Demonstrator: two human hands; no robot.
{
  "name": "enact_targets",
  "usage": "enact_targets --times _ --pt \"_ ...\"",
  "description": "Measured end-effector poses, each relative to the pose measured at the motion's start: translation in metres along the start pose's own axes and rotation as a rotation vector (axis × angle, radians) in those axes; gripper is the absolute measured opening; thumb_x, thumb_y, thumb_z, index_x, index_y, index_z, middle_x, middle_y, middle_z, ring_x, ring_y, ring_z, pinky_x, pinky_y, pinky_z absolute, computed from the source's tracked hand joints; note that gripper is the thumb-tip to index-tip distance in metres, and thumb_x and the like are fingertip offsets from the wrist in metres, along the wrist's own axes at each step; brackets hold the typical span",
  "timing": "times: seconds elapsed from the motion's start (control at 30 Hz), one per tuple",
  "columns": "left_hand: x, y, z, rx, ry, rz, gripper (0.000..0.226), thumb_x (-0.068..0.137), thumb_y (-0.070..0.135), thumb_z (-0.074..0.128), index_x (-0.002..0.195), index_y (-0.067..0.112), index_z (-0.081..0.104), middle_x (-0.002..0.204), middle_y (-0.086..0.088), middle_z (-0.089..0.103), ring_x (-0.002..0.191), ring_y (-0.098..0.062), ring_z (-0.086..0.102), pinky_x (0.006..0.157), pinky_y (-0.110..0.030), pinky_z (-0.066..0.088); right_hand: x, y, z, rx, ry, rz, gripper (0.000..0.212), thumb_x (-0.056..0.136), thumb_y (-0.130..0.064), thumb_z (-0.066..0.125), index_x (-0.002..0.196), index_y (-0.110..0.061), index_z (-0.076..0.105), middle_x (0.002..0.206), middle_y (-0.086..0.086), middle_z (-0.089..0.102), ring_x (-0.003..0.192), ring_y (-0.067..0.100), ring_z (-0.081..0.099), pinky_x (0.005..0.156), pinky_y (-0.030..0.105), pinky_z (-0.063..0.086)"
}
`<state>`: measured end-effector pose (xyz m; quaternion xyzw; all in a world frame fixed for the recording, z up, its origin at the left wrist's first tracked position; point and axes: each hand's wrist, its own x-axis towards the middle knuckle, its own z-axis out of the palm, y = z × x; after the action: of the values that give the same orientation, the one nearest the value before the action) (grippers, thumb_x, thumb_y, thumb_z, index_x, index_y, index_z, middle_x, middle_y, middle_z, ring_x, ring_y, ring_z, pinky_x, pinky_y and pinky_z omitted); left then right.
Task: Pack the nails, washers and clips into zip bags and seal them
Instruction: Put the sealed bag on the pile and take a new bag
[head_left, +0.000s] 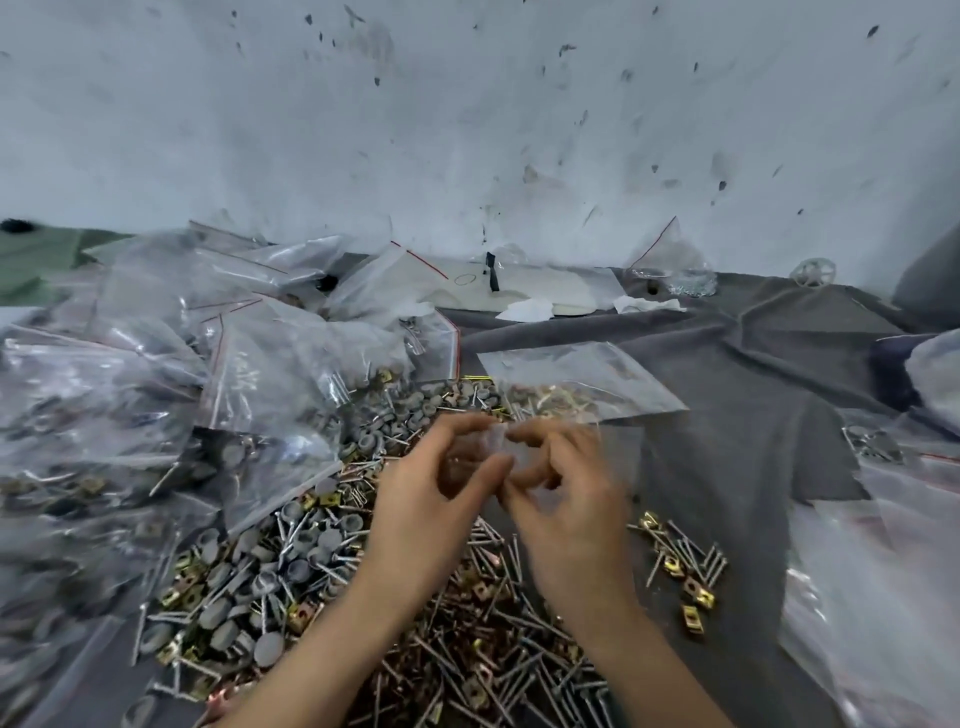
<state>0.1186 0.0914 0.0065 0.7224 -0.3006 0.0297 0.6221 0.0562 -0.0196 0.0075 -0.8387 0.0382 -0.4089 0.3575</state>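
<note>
Both hands hover over a big heap of loose nails (498, 670), grey washers (260, 566) and brass clips (696, 597) on a grey cloth. My left hand (431, 499) and my right hand (566, 493) pinch a small clear zip bag (618, 457) between them at its top edge, fingers nearly touching. The bag is blurred and looks almost transparent; I cannot tell what it holds. Behind the hands lies a clear bag (576, 384) with a few clips inside.
A pile of filled zip bags (171, 358) with red seal lines covers the left side. More clear bags (883, 571) lie at the right. The grey cloth (753, 374) stretches back to a stained white wall (467, 130). Paper scraps (524, 310) sit at the back.
</note>
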Motion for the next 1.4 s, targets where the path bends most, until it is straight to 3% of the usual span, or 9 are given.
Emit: enact_targets --times 0.3,0.53,0.63,0.77,0.9,1.03,1.2,1.3,1.4 --pt "-0.007 -0.016 0.004 0.214 0.073 0.2 0.038 0.088 0.002 0.063 0.104 0.036 0.064 0.074 0.015 0.064 0.068 -0.002 0.061 0.061 -0.008 0.043 -0.001 0.012 -0.017 0.213 -0.296 0.237 0.019 0.08 -0.016 0.072 0.069 -0.017 0.057 0.069 -0.005 0.06 0.065 0.007 0.054 0.06 0.023 0.043" --pt "-0.008 -0.011 0.004 0.271 0.045 0.284 0.042 0.086 0.007 0.056 0.113 0.038 0.049 0.085 0.024 0.058 0.076 0.002 0.06 0.063 -0.005 0.045 0.003 0.023 -0.025 0.225 -0.034 0.327 0.025 0.082 -0.004 0.067 0.064 -0.015 0.053 0.053 -0.002 0.058 0.041 0.006 0.054 0.042 0.016 0.04" --pt "-0.011 -0.012 0.006 0.428 -0.046 0.389 0.013 0.088 0.028 0.049 0.098 0.033 0.056 0.116 0.015 0.054 0.086 0.001 0.056 0.069 -0.023 0.054 0.003 0.025 -0.024 0.255 -0.012 0.347 0.028 0.082 -0.002 0.067 0.068 -0.02 0.051 0.062 0.001 0.061 0.049 0.016 0.064 0.046 0.021 0.048" --pt "-0.013 -0.015 0.006 0.547 -0.142 0.481 0.025 0.083 0.048 0.058 0.095 0.029 0.067 0.148 0.014 0.029 0.089 -0.007 0.052 0.063 -0.032 0.054 0.002 0.024 -0.022 0.184 -0.024 0.32 0.028 0.082 -0.004 0.068 0.069 -0.023 0.051 0.067 -0.003 0.063 0.058 0.012 0.066 0.055 0.025 0.053" --pt "-0.009 -0.016 0.005 0.538 -0.145 0.528 0.025 0.084 0.04 0.062 0.08 0.016 0.066 0.14 0.01 0.044 0.082 -0.01 0.06 0.067 -0.036 0.055 0.004 0.025 -0.027 0.21 0.023 0.323 0.021 0.083 -0.005 0.067 0.073 -0.016 0.054 0.068 0.001 0.063 0.057 0.011 0.067 0.054 0.029 0.056" --pt "-0.009 -0.016 0.005 0.455 -0.07 0.501 0.018 0.087 0.025 0.057 0.079 0.01 0.064 0.097 0.002 0.066 0.074 -0.002 0.06 0.068 -0.019 0.054 0.005 0.026 -0.025 0.362 -0.003 0.378 0.021 0.089 -0.035 0.058 0.079 -0.016 0.057 0.068 0.002 0.065 0.056 0.014 0.066 0.051 0.025 0.053" --pt "-0.003 -0.017 0.0 0.476 0.212 0.444 0.009 0.083 0.009 0.061 0.086 0.002 0.066 0.09 0.004 0.059 0.081 -0.002 0.053 0.079 -0.003 0.043 0.005 0.056 -0.024 -0.321 -0.3 0.351 0.015 0.09 -0.014 0.059 0.096 -0.026 0.066 0.085 -0.01 0.063 0.079 0.005 0.059 0.069 0.023 0.047" --pt "-0.002 -0.017 -0.002 0.479 0.294 0.436 0.012 0.088 0.009 0.054 0.093 0.001 0.062 0.095 0.003 0.053 0.085 0.0 0.048 0.082 -0.004 0.039 0.001 0.066 -0.012 -0.472 -0.548 0.356 0.028 0.09 -0.014 0.058 0.116 -0.023 0.065 0.114 -0.001 0.057 0.112 0.021 0.049 0.097 0.03 0.04" --pt "-0.002 -0.015 -0.004 0.349 0.315 0.402 0.011 0.09 0.014 0.04 0.092 0.011 0.05 0.086 -0.001 0.05 0.077 -0.006 0.043 0.073 -0.009 0.037 0.002 0.066 -0.008 -0.49 -0.536 0.351 0.018 0.091 -0.016 0.059 0.106 -0.018 0.068 0.111 0.0 0.057 0.11 0.022 0.047 0.094 0.03 0.039"
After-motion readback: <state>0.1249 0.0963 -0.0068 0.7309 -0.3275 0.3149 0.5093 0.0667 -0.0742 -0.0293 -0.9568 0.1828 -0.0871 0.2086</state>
